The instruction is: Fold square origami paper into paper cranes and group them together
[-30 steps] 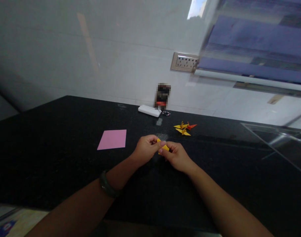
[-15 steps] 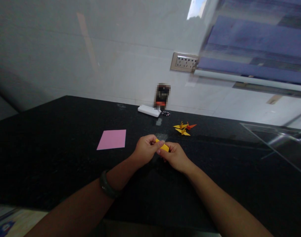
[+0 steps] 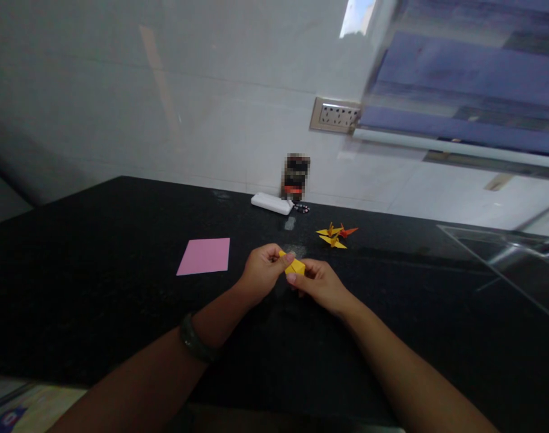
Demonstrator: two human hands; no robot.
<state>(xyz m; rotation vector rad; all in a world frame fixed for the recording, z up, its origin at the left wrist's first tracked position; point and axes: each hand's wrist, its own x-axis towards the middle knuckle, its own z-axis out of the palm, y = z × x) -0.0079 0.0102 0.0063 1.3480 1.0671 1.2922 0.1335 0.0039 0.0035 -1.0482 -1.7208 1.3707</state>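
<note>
A small piece of folded yellow origami paper (image 3: 296,267) is pinched between both hands above the dark countertop. My left hand (image 3: 264,272) grips its upper left edge, thumb lying on top. On its right and lower side, my right hand (image 3: 318,281) holds it with the thumb near the lower edge. A crease line shows on its face; the fingers beneath are mostly hidden. Beyond my right hand stand yellow paper cranes (image 3: 333,240) and an orange paper crane (image 3: 347,231). To the left of my left hand lies a flat square of pink paper (image 3: 204,256).
A white oblong case (image 3: 271,203) with a beaded strap (image 3: 302,208) lies at the back of the black countertop (image 3: 121,270). Behind it a blurred dark object (image 3: 296,175) leans on the tiled wall. A sink (image 3: 518,258) is at the right, a socket panel (image 3: 335,114) above.
My thumbs have moved apart, so more of the yellow paper's face and its crease show. My left hand has shifted slightly left; both hands still hold the paper.
</note>
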